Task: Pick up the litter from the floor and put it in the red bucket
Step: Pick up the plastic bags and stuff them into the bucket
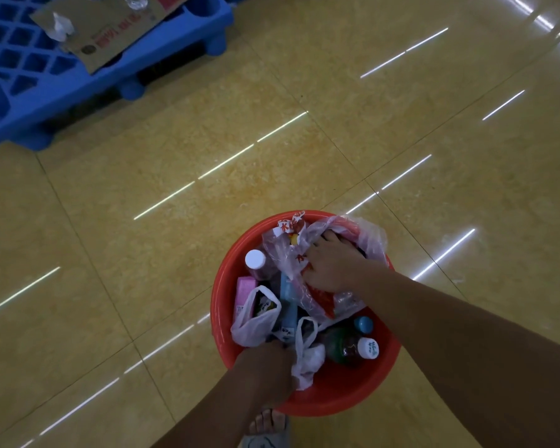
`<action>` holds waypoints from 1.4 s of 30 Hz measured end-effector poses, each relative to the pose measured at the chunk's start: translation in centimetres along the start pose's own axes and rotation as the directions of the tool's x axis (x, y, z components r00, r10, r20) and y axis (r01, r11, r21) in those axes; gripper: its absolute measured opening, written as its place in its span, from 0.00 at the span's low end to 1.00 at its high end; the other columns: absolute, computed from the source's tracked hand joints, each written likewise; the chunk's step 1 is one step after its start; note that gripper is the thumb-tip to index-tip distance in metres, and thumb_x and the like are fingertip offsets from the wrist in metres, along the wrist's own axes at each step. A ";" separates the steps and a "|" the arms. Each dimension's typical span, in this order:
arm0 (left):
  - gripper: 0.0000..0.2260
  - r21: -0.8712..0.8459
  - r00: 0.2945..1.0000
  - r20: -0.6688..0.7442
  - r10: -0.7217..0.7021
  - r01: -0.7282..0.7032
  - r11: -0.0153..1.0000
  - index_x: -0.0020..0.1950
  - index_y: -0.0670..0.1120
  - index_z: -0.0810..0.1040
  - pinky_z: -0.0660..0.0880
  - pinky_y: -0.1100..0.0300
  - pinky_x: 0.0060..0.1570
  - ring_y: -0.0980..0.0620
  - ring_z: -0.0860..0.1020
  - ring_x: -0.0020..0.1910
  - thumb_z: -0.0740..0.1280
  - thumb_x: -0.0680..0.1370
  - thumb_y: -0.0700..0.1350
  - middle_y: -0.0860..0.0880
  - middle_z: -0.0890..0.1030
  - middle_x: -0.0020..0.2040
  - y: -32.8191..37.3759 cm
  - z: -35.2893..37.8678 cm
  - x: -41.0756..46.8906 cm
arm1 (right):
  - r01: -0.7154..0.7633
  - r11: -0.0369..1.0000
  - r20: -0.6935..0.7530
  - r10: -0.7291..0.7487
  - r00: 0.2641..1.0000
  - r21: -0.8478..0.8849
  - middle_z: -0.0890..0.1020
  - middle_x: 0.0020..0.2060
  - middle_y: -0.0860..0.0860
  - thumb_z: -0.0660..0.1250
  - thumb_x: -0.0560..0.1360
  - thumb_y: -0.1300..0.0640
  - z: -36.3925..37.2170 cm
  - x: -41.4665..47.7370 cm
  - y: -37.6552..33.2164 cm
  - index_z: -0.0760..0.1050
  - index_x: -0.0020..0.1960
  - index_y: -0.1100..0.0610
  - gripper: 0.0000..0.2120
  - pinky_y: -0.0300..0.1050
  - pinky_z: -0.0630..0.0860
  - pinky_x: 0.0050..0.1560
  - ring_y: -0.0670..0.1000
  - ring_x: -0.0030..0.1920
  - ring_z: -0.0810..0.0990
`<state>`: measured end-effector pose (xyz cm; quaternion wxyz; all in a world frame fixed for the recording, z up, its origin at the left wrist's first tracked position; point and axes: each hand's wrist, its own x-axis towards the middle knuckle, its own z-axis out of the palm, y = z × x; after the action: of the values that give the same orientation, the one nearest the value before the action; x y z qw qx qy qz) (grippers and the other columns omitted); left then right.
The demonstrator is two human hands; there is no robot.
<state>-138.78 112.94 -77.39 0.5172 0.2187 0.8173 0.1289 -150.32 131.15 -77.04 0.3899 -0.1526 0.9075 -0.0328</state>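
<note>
The red bucket [346, 396] stands on the yellow tiled floor at the bottom centre, packed with litter. My right hand [332, 265] lies flat, fingers spread, pressing on a clear plastic bag with red print [304, 240] on top of the pile. My left hand [265, 367] is at the bucket's near left rim, fingers curled round the bottom of a white plastic bag [256, 321]. Also in the bucket are a pink box [244, 291], a white-capped bottle [255, 259], a light blue carton [287, 305] and dark bottles [353, 345].
A blue plastic pallet [29, 101] lies at the upper left, carrying a flattened cardboard sheet [117, 33], crumpled white tissue [60, 26] and a clear bottle [136, 1]. My sandalled foot [267, 430] is just below the bucket. Tiled floor extends all around.
</note>
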 end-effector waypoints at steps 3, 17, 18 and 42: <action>0.18 -0.084 0.999 -0.044 -0.001 -0.003 0.996 0.69 0.48 0.72 0.73 0.60 0.55 0.50 0.76 0.59 0.63 0.79 0.50 0.48 0.76 0.64 0.7 -0.4 -1.0 | 0.011 1.000 0.002 -0.011 1.000 0.015 0.58 0.77 0.56 0.58 0.77 0.45 -1.2 -1.4 0.1 0.55 0.78 0.54 0.32 0.58 0.58 0.74 0.59 0.76 0.55; 0.12 0.138 0.921 -0.372 -0.118 0.181 0.974 0.54 0.45 0.77 0.67 0.58 0.42 0.48 0.78 0.54 0.60 0.80 0.51 0.46 0.79 0.55 7.5 -7.4 -4.8 | 0.108 0.985 -0.275 -0.141 0.951 -0.131 0.78 0.58 0.54 0.58 0.79 0.53 -4.0 -10.7 -0.5 0.74 0.61 0.57 0.15 0.50 0.75 0.58 0.55 0.59 0.75; 0.11 0.142 0.914 -0.386 -0.123 0.191 0.971 0.54 0.45 0.77 0.67 0.59 0.41 0.49 0.78 0.54 0.59 0.80 0.49 0.47 0.79 0.55 7.8 -7.7 -5.0 | 0.127 0.985 -0.296 -0.157 0.942 -0.119 0.79 0.57 0.54 0.59 0.79 0.53 -4.0 -11.2 -0.3 0.75 0.60 0.57 0.14 0.51 0.75 0.56 0.55 0.57 0.76; 0.10 0.095 0.839 -0.531 -0.119 0.199 0.975 0.54 0.49 0.76 0.71 0.58 0.36 0.50 0.79 0.47 0.58 0.79 0.51 0.51 0.79 0.49 5.0 -7.5 -5.1 | -0.045 0.981 -0.383 0.115 0.916 0.188 0.45 0.79 0.51 0.71 0.73 0.54 -0.6 -9.9 -1.6 0.40 0.79 0.46 0.48 0.56 0.59 0.75 0.59 0.77 0.53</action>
<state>-142.55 114.96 -67.92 0.2675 0.1439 0.9494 0.0797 -143.88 132.65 -69.44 0.2132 -0.0706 0.9662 -0.1262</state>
